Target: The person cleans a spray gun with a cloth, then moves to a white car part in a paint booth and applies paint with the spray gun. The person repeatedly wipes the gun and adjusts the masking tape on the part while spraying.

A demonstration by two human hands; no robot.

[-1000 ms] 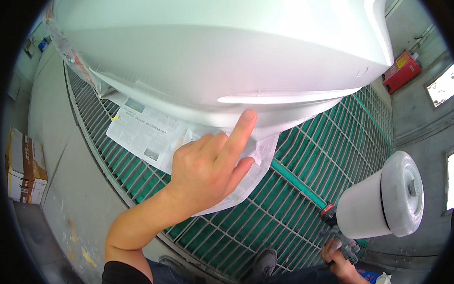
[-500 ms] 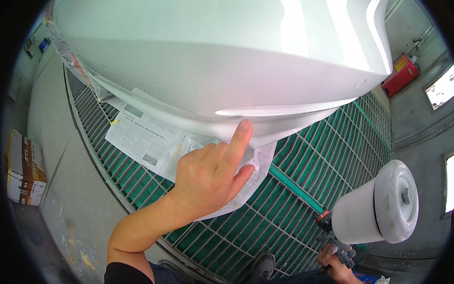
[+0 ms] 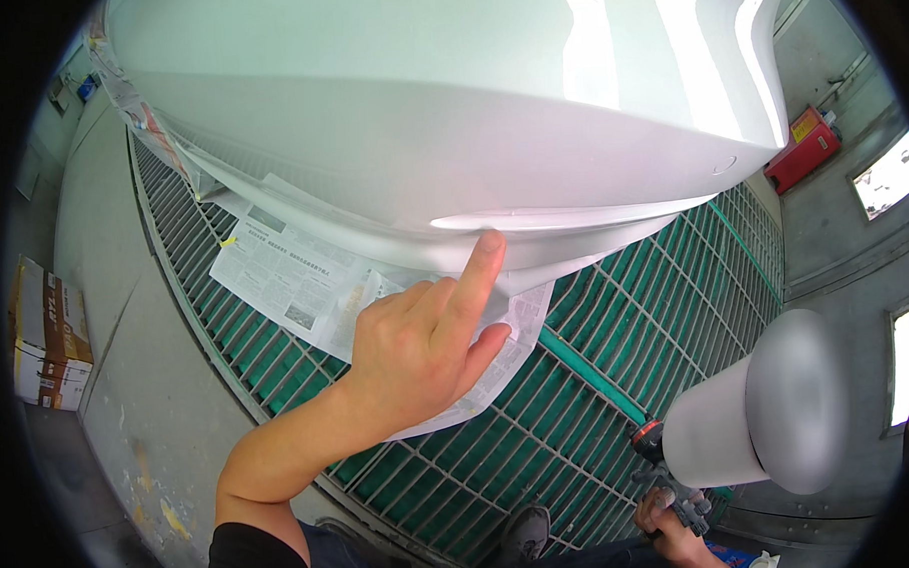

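A glossy white car bumper point(image 3: 369, 117) fills the upper part of the view. My left hand point(image 3: 416, 335) is in front of its lower edge, index finger stretched toward the crease, thumb out and the other fingers curled. It holds nothing; whether the fingertip touches the surface I cannot tell. At the lower right, my right hand point(image 3: 673, 527) is wrapped round the handle of a spray gun point(image 3: 714, 410). The gun carries a large pale cup, tilted to the right, its outer end blurred. Under the bumper lie newspaper sheets point(image 3: 299, 274).
Metal floor grating point(image 3: 636, 328) over a green layer lies below the bumper. A green hose point(image 3: 598, 379) runs across it. Brown and white cartons point(image 3: 51, 338) stand at the left, and a red box point(image 3: 805, 152) is by the right wall. My shoe point(image 3: 526, 532) shows at the bottom.
The left fingertip has risen slightly toward the bumper's crease. The end of the spray gun's cup has turned smeared, with its lid details no longer visible. The right hand keeps its grip.
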